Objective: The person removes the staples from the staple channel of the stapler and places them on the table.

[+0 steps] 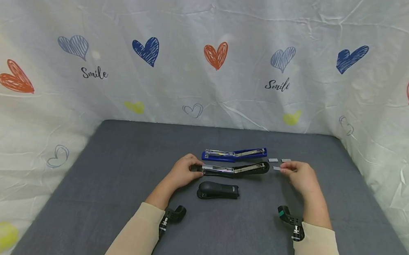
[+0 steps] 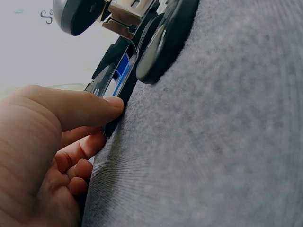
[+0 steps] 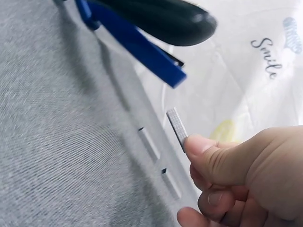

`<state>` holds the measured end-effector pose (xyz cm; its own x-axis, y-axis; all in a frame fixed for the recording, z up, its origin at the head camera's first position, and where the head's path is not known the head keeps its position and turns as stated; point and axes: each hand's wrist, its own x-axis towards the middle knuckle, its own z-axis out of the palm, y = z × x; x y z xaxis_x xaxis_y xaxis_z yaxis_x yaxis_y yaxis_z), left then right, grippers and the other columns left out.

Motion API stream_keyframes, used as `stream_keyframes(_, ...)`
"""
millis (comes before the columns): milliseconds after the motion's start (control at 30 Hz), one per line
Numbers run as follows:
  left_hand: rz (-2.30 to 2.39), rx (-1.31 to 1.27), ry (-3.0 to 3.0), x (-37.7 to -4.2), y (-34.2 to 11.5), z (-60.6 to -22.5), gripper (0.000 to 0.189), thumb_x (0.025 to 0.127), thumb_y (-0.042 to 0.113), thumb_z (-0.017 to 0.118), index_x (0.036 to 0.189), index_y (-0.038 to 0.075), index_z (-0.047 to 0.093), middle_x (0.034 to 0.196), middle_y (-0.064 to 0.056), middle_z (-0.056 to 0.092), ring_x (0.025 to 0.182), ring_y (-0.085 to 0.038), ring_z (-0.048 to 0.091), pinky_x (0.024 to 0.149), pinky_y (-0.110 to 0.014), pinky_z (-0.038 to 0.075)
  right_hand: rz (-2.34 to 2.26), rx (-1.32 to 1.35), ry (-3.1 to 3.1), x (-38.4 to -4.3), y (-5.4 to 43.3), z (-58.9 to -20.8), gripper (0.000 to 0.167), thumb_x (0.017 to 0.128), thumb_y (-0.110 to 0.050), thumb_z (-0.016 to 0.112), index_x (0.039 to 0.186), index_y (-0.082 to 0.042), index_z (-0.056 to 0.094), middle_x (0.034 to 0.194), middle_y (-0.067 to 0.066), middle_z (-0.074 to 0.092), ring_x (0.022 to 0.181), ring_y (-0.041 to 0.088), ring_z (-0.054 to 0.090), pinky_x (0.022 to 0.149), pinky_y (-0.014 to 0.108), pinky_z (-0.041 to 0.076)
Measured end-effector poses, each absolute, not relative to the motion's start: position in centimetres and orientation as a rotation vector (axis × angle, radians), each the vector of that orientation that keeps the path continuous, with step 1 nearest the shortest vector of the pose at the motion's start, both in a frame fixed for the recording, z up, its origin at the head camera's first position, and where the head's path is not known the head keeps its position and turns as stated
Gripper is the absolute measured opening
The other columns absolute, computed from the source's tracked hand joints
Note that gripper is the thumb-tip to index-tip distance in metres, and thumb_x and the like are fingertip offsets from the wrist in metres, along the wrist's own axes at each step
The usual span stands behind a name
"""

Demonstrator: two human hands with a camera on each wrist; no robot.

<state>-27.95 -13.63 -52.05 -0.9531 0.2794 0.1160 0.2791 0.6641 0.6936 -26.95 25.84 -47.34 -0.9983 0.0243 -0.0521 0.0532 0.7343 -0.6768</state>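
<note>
My left hand point(image 1: 184, 171) grips the near end of a black stapler point(image 1: 219, 170), thumb on one side and fingers on the other; the stapler lies opened out with its metal magazine showing. Between thumb and fingertip, my right hand point(image 1: 299, 175) pinches a strip of staples point(image 3: 176, 128), held above the table to the right of that stapler. Two more staple strips point(image 3: 149, 144) lie on the cloth below it. Just behind the black stapler is a blue stapler point(image 1: 220, 157), also opened out.
A closed black stapler point(image 1: 218, 190) lies in front of the opened ones. Grey cloth covers the table point(image 1: 125, 218). A white curtain point(image 1: 185, 23) printed with hearts hangs behind and at both sides.
</note>
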Motion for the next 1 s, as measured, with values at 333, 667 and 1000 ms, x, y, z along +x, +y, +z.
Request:
stream_keyframes(333,1.196,0.476,2.867,-28.1,-13.6,-52.1,0.030,0.088,0.014,0.082,0.117,0.010,0.077,0.110,-0.003,0.062,0.095,-0.021,0.056,0.086,-0.042,0.046,-0.949,0.004,2.905,-27.2,25.7,-48.5,0.018,0.099,-0.016,0.070,0.105,-0.001,0.076,0.110,0.020,0.071,0.096,0.035,0.061,0.088,0.055,0.045)
stream_keyframes(667,1.196,0.474,2.869,-28.2,-13.6,-52.3,0.030,0.088,0.014,0.082,0.117,0.010,0.078,0.110,-0.003,0.062,0.094,-0.020,0.056,0.085,-0.040,0.046,-0.901,-0.063,2.875,-27.2,25.6,-48.9,0.013,0.097,-0.012,0.071,0.101,0.000,0.074,0.085,0.007,0.068,0.080,0.025,0.056,0.075,0.043,0.043)
stream_keyframes(1000,1.195,0.482,2.874,-28.2,-13.6,-52.3,0.030,0.088,0.014,0.083,0.117,0.010,0.078,0.110,-0.003,0.062,0.094,-0.020,0.056,0.085,-0.041,0.046,-0.921,-0.104,2.878,-27.1,25.6,-47.9,0.020,0.099,-0.014,0.069,0.110,0.002,0.073,0.099,0.014,0.072,0.090,0.030,0.060,0.083,0.051,0.047)
